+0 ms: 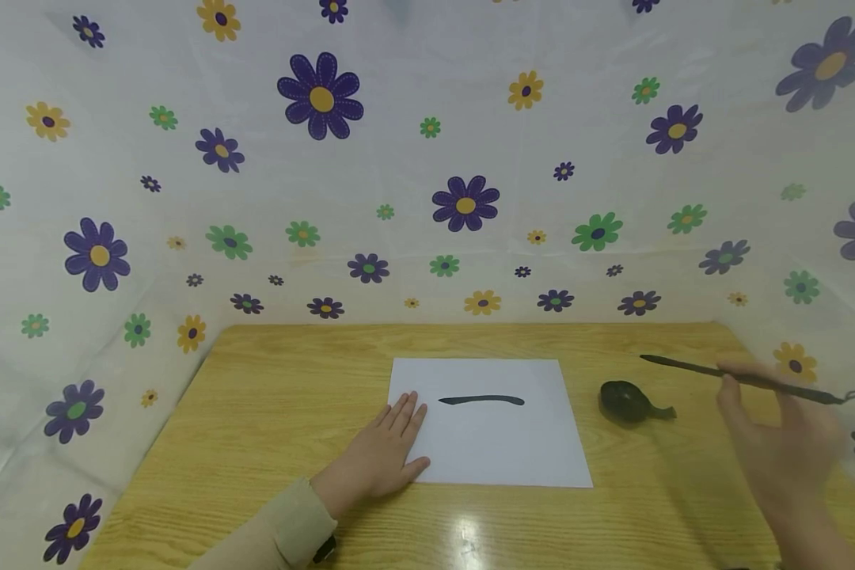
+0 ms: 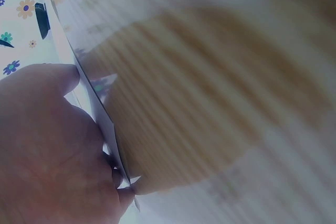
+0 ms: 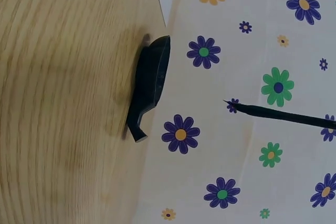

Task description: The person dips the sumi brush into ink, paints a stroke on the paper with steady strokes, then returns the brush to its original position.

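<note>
A white sheet of paper (image 1: 499, 451) lies on the table, bearing one dark horizontal brush stroke (image 1: 481, 400). My left hand (image 1: 388, 451) rests flat on its left edge, fingers straight and thumb spread; the left wrist view shows that hand (image 2: 52, 140) along the paper's edge. To the right, my right hand (image 1: 784, 435) pinches a dark writing brush (image 1: 748, 379) in the air, its tip pointing left. In the right wrist view the brush (image 3: 283, 115) shows a pointed black tip. Left of that hand sits a small dark ink dish (image 1: 625, 402) with a short handle.
The wooden table (image 1: 271, 412) is enclosed at the back and sides by a white curtain (image 1: 399, 158) printed with purple, yellow and green flowers. The ink dish (image 3: 151, 77) stands on the table just right of the paper.
</note>
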`<action>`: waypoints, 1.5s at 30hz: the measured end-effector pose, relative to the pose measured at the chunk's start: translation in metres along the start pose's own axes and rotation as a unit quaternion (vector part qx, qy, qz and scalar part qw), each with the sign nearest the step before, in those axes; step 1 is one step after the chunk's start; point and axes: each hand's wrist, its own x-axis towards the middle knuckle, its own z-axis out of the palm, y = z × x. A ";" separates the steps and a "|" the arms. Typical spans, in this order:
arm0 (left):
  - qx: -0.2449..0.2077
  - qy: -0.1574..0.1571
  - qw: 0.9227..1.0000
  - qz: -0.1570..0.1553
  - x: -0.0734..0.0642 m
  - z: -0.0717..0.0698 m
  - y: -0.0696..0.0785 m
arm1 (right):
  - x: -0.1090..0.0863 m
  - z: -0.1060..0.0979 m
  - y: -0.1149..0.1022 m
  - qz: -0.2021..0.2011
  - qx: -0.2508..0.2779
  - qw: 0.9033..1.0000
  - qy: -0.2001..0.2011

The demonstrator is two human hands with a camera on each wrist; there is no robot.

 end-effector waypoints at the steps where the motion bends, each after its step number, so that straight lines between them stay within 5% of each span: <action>1: 0.002 0.001 1.000 0.000 0.000 0.000 0.000 | 0.000 0.000 0.000 -0.014 -0.013 1.000 -0.002; 8: 0.000 0.000 1.000 -0.001 0.001 0.002 0.000 | 0.000 -0.001 0.001 -0.102 -0.111 0.989 -0.009; 16: -0.001 -0.001 1.000 -0.002 0.001 0.006 -0.001 | -0.002 0.006 0.000 -0.170 -0.061 0.983 0.043; 22: 0.000 -0.004 1.000 -0.003 0.001 0.006 -0.001 | -0.004 0.009 0.000 -0.271 -0.050 0.959 0.068; 36: 0.005 -0.001 1.000 -0.001 0.002 0.007 -0.002 | -0.022 -0.011 0.019 -0.371 -0.062 0.921 -0.105; 45: 0.003 -0.001 1.000 -0.002 0.003 0.006 -0.003 | -0.036 -0.017 0.037 -0.410 -0.083 0.884 -0.209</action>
